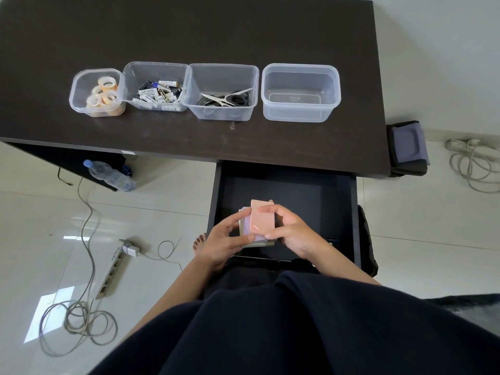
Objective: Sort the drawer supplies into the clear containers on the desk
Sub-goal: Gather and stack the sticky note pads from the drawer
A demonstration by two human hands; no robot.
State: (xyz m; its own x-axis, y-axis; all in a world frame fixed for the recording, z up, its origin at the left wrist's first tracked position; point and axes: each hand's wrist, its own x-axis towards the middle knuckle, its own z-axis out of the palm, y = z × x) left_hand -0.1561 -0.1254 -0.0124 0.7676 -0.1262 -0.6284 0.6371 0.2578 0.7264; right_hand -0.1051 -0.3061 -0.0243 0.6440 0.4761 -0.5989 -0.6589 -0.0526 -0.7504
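Both hands hold a stack of sticky-note pads [260, 221] over the open dark drawer [284, 190], a pink pad on top and a lilac one under it. My left hand [226, 240] grips the stack's left side. My right hand [290, 230] pinches its right side, fingers curled over the top pad. Four clear containers stand in a row on the dark desk [189, 136]: one with tape rolls [96, 92], one with batteries [155, 86], one with scissors [222, 90], and an empty one [301, 92] at the right.
Under the desk a water bottle [109, 175] lies on the tiled floor. A power strip [112, 269] and coiled cables [78, 320] lie at the left, another cable coil [473, 163] at the far right. A dark pouch [407, 147] sits beside the desk's right edge.
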